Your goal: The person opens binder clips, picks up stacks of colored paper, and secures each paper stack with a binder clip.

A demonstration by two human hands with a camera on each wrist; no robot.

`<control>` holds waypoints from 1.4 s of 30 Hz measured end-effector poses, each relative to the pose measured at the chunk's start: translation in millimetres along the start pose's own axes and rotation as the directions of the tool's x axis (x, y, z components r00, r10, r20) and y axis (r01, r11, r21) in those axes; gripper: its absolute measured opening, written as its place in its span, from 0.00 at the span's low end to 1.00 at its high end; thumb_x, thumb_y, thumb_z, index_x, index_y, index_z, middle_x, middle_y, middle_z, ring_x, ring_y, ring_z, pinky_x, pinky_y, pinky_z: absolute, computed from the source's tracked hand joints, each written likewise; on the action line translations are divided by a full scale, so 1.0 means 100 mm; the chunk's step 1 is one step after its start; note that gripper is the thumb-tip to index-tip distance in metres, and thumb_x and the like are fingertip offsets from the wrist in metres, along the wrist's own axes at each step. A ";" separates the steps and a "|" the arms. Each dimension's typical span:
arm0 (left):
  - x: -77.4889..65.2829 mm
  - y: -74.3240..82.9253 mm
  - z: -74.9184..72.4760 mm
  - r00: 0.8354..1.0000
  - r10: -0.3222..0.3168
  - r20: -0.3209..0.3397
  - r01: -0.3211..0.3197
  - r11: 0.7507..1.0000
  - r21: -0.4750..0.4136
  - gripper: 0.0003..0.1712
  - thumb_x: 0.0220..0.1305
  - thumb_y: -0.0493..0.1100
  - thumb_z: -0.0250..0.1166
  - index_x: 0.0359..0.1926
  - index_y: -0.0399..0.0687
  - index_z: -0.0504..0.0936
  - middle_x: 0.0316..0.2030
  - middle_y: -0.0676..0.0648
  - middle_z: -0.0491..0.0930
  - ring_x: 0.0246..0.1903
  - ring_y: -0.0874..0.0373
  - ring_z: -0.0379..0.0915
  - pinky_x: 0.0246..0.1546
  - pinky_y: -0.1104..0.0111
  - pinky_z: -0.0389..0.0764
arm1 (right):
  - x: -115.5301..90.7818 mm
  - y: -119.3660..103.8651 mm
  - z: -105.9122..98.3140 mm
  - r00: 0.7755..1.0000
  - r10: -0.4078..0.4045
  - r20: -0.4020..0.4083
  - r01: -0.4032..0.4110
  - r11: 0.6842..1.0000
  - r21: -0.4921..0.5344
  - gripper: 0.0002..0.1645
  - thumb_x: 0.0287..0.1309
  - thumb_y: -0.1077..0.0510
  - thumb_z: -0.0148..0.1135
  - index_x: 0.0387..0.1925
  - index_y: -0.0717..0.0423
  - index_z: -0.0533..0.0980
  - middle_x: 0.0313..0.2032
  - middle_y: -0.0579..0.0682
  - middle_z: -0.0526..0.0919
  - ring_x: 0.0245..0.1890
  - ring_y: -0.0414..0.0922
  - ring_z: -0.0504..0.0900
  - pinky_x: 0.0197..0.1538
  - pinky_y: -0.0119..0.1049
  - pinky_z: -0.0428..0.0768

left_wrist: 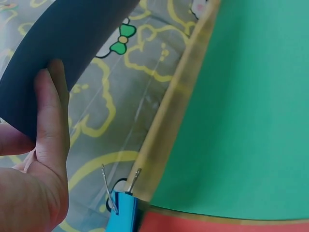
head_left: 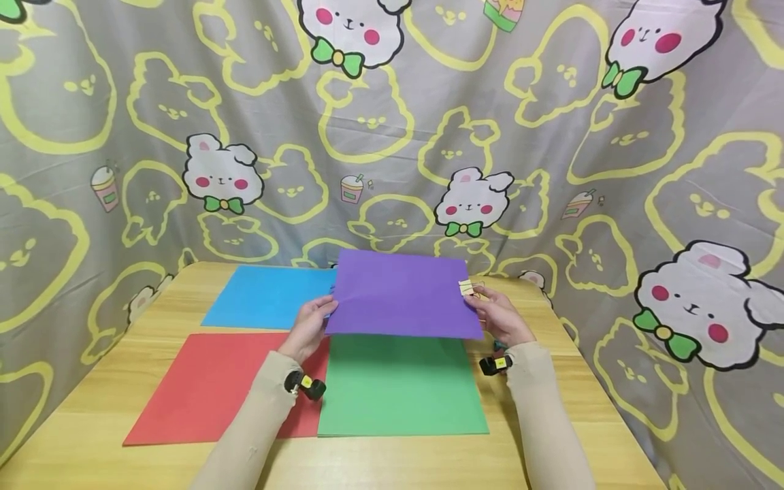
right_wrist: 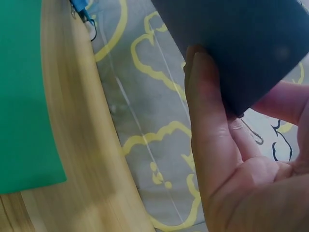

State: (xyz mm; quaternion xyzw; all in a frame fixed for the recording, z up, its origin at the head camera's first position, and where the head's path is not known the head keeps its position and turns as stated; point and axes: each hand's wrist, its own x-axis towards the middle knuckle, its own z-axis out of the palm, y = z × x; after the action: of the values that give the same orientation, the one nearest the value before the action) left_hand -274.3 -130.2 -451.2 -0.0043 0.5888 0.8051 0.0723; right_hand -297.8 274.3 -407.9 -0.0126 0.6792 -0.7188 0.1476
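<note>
Purple sheet (head_left: 401,296): raised above the surface (head_left: 392,464) toward its far edge, over the far part of the green sheet (head_left: 401,388).
Left hand (head_left: 309,325): thumb and fingers closed in a pinch on the purple sheet's left edge.
Right hand (head_left: 502,318): pinching its right edge likewise, a pale yellow binder clip (head_left: 467,287) by the thumb.
Red sheet (head_left: 202,381): left of the green, toward the near left corner.
Blue sheet (head_left: 269,296): near the far left corner.
</note>
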 end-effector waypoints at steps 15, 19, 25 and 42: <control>0.14 0.10 0.01 1.000 -0.013 -0.020 0.014 0.998 0.066 0.27 0.81 0.39 0.52 0.73 0.30 0.63 0.32 0.60 0.84 0.30 0.67 0.82 0.33 0.75 0.84 | 0.14 -0.02 0.06 0.999 -0.038 0.010 0.038 0.999 -0.001 0.37 0.75 0.67 0.53 0.77 0.60 0.49 0.38 0.41 0.84 0.35 0.35 0.86 0.40 0.31 0.87; 0.18 0.18 0.00 1.000 -0.012 -0.023 0.015 0.991 0.133 0.29 0.81 0.40 0.52 0.75 0.32 0.61 0.33 0.59 0.83 0.30 0.67 0.81 0.33 0.75 0.84 | 0.18 -0.08 0.09 0.999 -0.047 -0.010 0.047 0.999 0.006 0.35 0.74 0.69 0.53 0.75 0.59 0.52 0.37 0.43 0.84 0.34 0.35 0.86 0.39 0.32 0.88; 0.27 0.28 -0.01 1.000 -0.005 -0.028 0.012 0.958 0.286 0.27 0.80 0.42 0.55 0.72 0.32 0.67 0.43 0.50 0.84 0.34 0.66 0.83 0.37 0.72 0.87 | 0.24 -0.16 0.10 0.997 -0.059 -0.053 0.057 0.998 -0.027 0.41 0.72 0.70 0.54 0.79 0.60 0.49 0.36 0.42 0.83 0.32 0.36 0.85 0.37 0.32 0.88; 0.52 0.42 0.09 0.989 0.062 -0.133 0.051 0.705 0.707 0.26 0.67 0.41 0.71 0.60 0.36 0.73 0.37 0.39 0.88 0.26 0.58 0.83 0.35 0.60 0.89 | 0.46 -0.10 0.00 0.996 -0.013 -0.088 0.009 0.999 -0.043 0.44 0.72 0.71 0.53 0.81 0.60 0.46 0.39 0.42 0.81 0.35 0.34 0.84 0.40 0.28 0.87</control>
State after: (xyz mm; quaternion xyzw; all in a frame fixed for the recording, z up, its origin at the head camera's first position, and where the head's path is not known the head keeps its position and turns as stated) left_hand -330.4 -127.8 -413.2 -0.0335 0.8564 0.5147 0.0225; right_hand -343.4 263.8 -406.0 0.0125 0.7002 -0.7048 0.1132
